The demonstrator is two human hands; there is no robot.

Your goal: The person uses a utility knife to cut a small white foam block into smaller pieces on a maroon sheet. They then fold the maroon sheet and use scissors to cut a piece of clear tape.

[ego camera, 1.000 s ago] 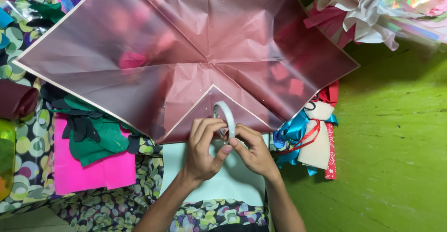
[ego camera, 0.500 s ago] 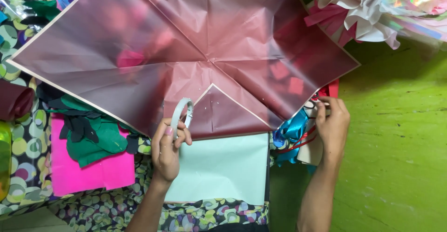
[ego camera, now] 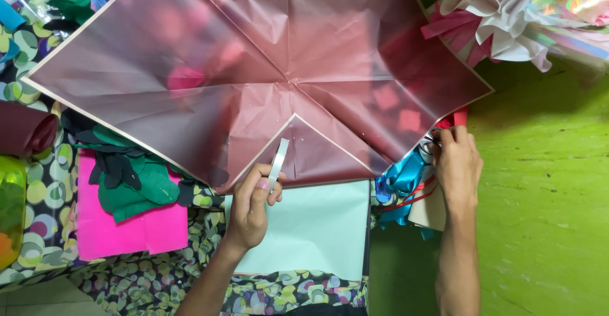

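A big creased pink sheet (ego camera: 254,68) covers the tabletop (ego camera: 545,214), with ribbons (ego camera: 399,179) beside it. The left hand (ego camera: 250,205) grips a white tape roll (ego camera: 278,157). The right hand (ego camera: 457,167), well apart, pinches something small and unclear.

Looks like a gift-wrap or paper-craft workspace, home or small shop, can't tell which. Evidence: big translucent pink wrapping sheet (ego camera: 254,68) spread open, pale mint paper (ego camera: 317,227), pink and green paper scraps (ego camera: 127,208), blue ribbon (ego camera: 399,179), bundled white and pink wrapping paper (ego camera: 495,18), patterned cloth (ego camera: 38,214) on a green floor (ego camera: 545,195).
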